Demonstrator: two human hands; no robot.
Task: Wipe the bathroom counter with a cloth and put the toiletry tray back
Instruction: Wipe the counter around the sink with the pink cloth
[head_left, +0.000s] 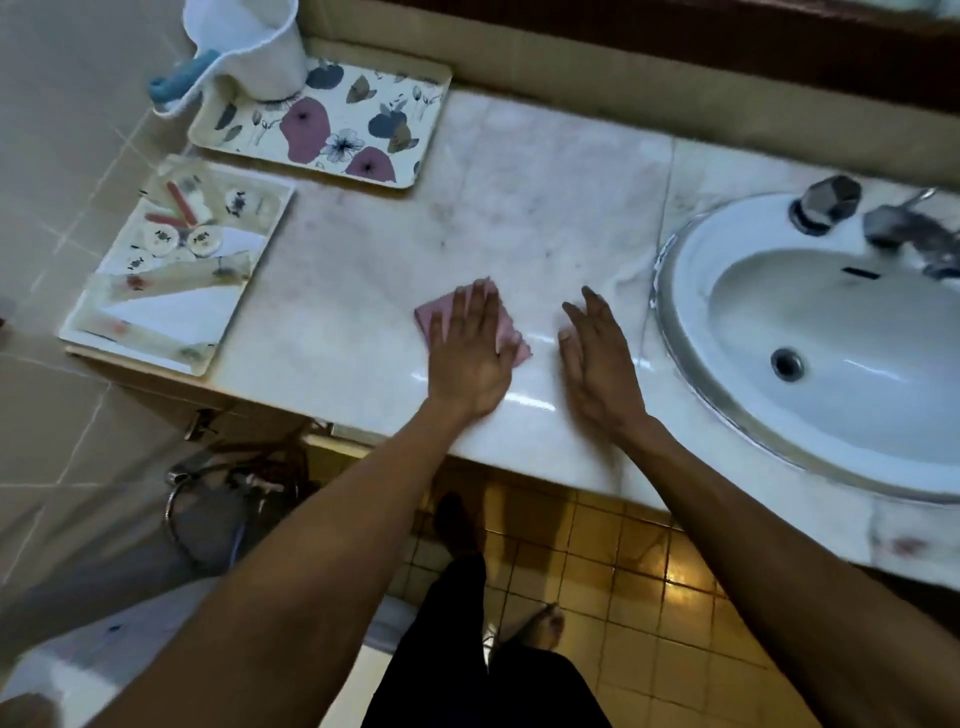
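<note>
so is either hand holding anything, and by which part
Nothing is gripped. The left hand presses flat on the pink cloth, covering most of it, fingers straight; the right hand is open and empty beside it.

No legible text, number, brand name or sign is present. The round packets (205, 240) in the toiletry tray (132, 357) each carry a small dark printed mark. These marks are too blurred to read.
</note>
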